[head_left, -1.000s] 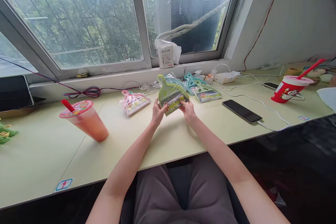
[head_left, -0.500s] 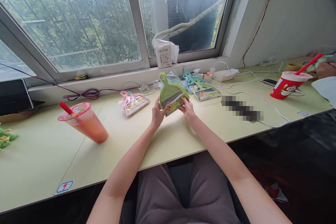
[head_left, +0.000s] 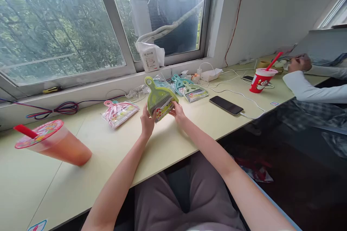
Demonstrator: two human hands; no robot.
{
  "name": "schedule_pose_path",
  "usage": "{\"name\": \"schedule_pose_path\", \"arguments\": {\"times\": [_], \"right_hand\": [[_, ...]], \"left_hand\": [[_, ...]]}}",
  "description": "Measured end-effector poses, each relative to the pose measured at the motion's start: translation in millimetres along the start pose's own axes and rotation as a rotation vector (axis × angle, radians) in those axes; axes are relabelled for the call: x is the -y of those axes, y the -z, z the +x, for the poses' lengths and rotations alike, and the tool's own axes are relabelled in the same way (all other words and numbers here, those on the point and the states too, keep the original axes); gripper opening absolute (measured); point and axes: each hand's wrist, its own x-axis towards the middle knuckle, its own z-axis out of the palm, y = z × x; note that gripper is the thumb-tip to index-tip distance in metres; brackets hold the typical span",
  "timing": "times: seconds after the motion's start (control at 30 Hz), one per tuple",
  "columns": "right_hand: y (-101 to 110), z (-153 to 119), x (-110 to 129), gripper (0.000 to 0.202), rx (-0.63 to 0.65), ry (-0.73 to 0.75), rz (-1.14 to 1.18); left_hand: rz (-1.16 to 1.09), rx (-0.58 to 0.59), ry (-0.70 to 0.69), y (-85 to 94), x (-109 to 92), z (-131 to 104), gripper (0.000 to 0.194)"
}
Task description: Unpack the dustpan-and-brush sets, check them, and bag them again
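Observation:
A green dustpan set (head_left: 160, 98) with a printed label is held up, tilted, above the table. My left hand (head_left: 148, 122) grips its lower left corner, thumb in front. On its right side, my right hand (head_left: 179, 112) is closed on the lower edge. Pink dustpan sets (head_left: 120, 112) in clear wrap lie on the table to the left. Behind and right of the held set are a blue-green wrapped set (head_left: 181, 83) and another green one (head_left: 194, 92).
An orange drink cup (head_left: 65, 146) stands at the left, a red cup (head_left: 262, 80) at the right. A phone (head_left: 226, 105) lies plugged into a white cable. Tissues (head_left: 150, 57) rest on the sill. Another person's hand and sleeve (head_left: 303, 86) are at far right.
The view has turned to the right, so the table things appear further left and more of the other person shows. Both my hands still hold the green dustpan set.

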Motion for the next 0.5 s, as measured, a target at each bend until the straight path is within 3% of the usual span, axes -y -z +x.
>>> {"name": "schedule_pose_path", "arguments": {"times": [0.2, 0.3, 0.4, 0.5], "right_hand": [[2, 5, 2, 0.024, -0.023, -0.008, -0.028], [1, 9, 3, 0.021, 0.006, -0.008, -0.008], [-4, 7, 4, 0.018, 0.137, 0.009, 0.039], [-9, 3, 2, 0.031, 0.356, 0.028, 0.054]], "left_hand": [[0.000, 0.040, -0.045, -2.6, -3, -3, 0.061], [0.017, 0.009, -0.055, -3.2, -1, -2, 0.061], [0.032, -0.080, -0.048, 0.3, 3, 2, 0.056], [0.016, -0.158, -0.004, 6.7, 5, 7, 0.048]]}}
